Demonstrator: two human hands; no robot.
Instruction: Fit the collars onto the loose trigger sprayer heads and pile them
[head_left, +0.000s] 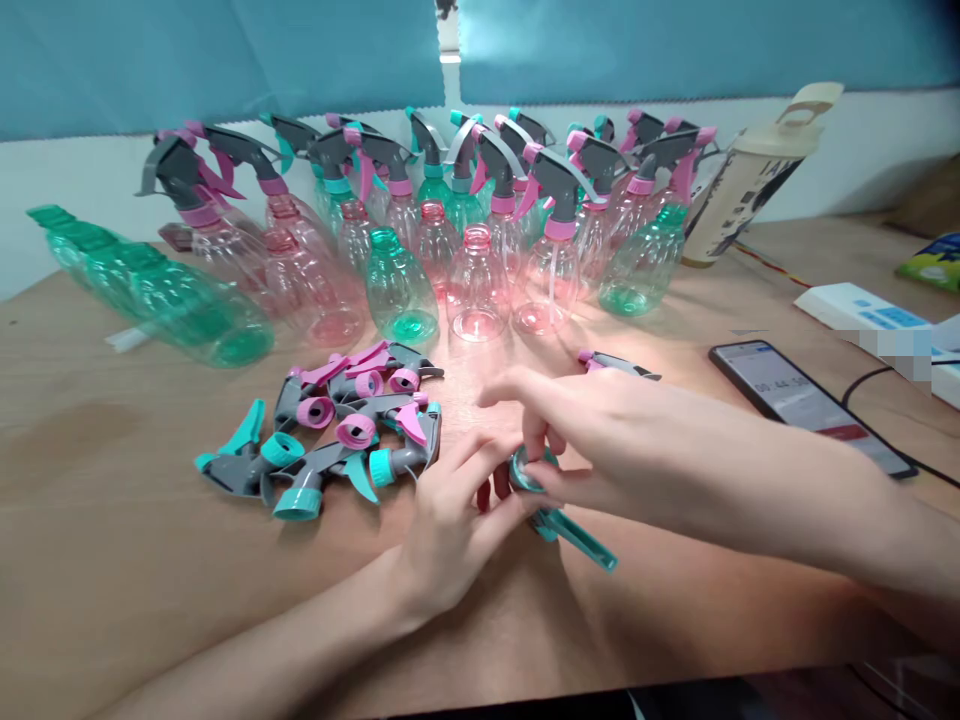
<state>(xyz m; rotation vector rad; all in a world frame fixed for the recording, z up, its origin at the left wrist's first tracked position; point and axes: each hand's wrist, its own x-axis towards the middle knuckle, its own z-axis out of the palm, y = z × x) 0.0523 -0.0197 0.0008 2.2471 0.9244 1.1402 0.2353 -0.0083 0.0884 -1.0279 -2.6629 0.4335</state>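
Note:
Above the front of the table, my left hand [454, 520] is closed around a teal and grey spray nozzle head [574, 540], whose teal trigger sticks out toward the lower right. My right hand [577, 430] has its thumb and a finger on the teal collar of the same nozzle head; the other fingers are bent above it. Much of the nozzle's body is hidden by my fingers. To the left of my hands lies a pile of loose nozzle heads [337, 430], some pink and grey, others teal and grey. Another pink and grey nozzle head [615, 363] lies behind my right hand.
Clear pink and green bottles stand in rows at the back, many with nozzles fitted, some uncapped like the green bottle [403, 290]. A phone [795, 400] with a running timer, a white power strip [862, 310] and a cream tumbler [754, 180] are at the right.

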